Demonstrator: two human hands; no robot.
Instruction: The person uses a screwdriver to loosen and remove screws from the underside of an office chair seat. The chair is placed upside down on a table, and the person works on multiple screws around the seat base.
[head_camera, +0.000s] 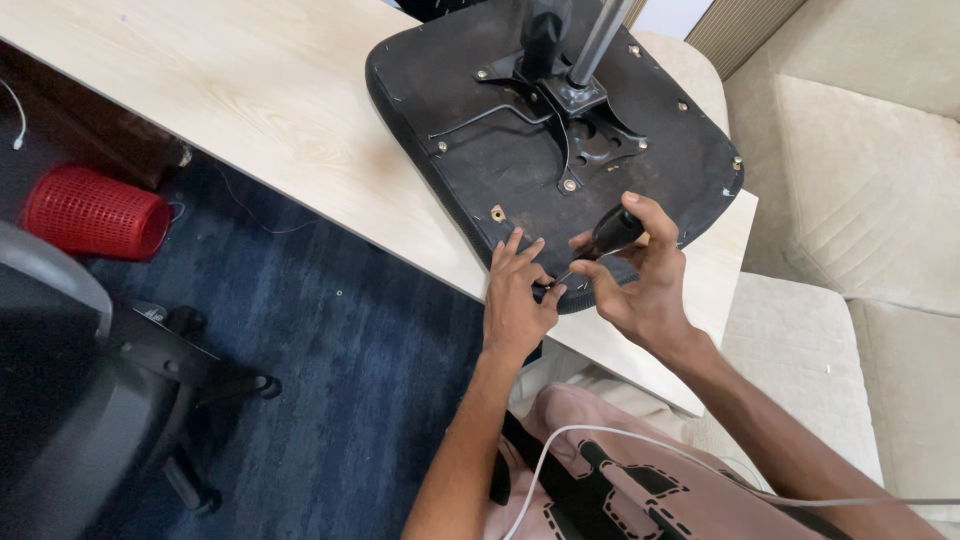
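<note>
I see my right hand (648, 285) wrapped around a black-handled screwdriver (606, 240), its tip angled down to the near edge of the upturned black chair seat (480, 140) on the pale wooden table (230, 90). My left hand (515, 300) rests there, fingers pinched narrow at the tip.

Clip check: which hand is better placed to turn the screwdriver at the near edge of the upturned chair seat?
Right. The right hand already wraps the screwdriver by its black handle, while the left hand only rests fingertips near the tip on the chair seat, seemingly steadying it.
</note>
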